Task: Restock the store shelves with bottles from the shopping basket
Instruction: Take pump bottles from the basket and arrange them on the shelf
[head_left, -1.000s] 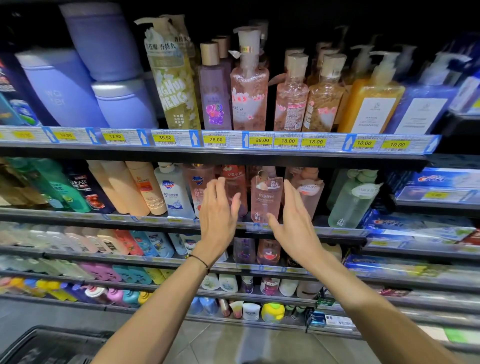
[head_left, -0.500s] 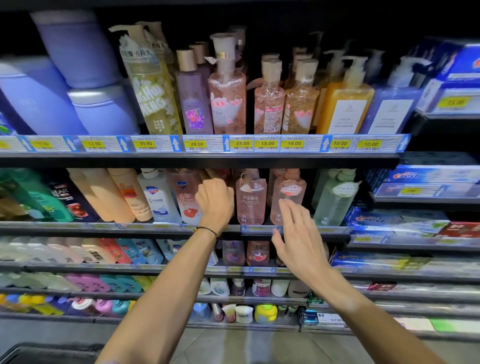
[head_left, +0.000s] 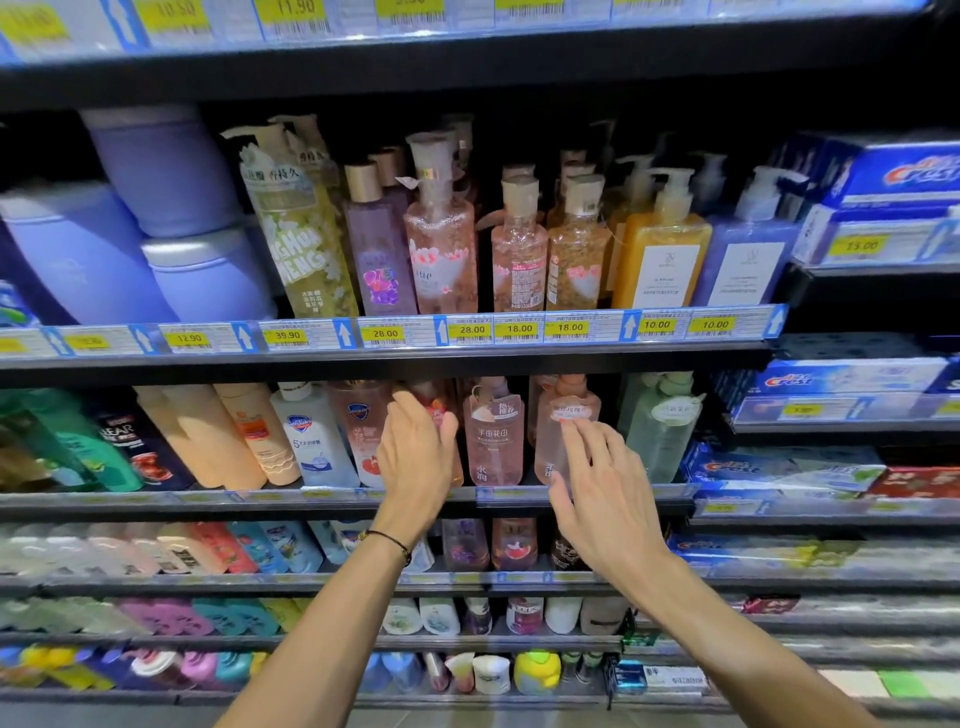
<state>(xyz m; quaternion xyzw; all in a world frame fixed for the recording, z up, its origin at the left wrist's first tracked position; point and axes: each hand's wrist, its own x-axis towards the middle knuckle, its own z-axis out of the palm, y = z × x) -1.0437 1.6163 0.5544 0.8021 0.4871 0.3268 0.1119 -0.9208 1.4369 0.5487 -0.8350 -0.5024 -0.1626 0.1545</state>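
pink bottle (head_left: 551, 441) against right grip (head_left: 602, 493), another behind left grip (head_left: 415, 460)

My left hand (head_left: 415, 462) lies flat against a pink bottle (head_left: 440, 406) at the front edge of the shelf (head_left: 260, 497), mostly covering it. My right hand (head_left: 602, 488), fingers spread, touches the pale pink bottle (head_left: 550, 447) just beside the green bottle (head_left: 660, 431). A third pink bottle (head_left: 493, 441) stands between my hands.

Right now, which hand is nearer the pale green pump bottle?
Right. The right hand sits just left of the green bottle; the left hand is farther left.
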